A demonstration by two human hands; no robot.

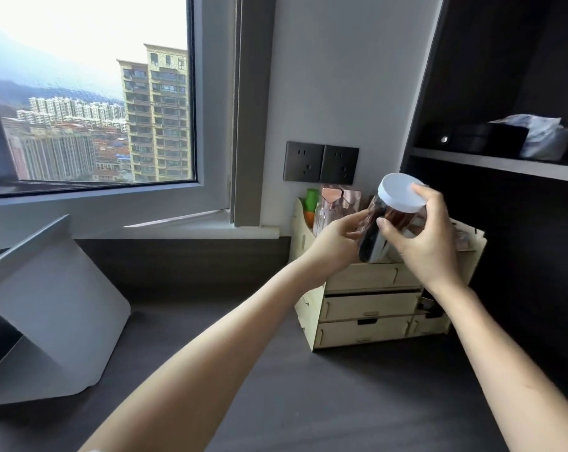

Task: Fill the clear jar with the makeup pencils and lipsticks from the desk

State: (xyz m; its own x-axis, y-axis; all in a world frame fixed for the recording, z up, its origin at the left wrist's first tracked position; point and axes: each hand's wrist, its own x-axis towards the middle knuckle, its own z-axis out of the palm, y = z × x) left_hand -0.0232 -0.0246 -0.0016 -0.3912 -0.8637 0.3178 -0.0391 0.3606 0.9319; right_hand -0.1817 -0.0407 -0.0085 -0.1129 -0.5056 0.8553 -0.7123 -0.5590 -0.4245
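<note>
While tilted, jar (pixel 393 223) between both hands.

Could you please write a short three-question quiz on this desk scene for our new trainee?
1. True or false: the white lid is on the clear jar.
2. Which hands hold the jar? A) left only B) right only C) both
3. Fill in: the jar is held above the wooden ____ with drawers.

Key: 1 true. 2 C: the left hand grips the jar's lower end and the right hand its lid end. 3 organizer.
</note>
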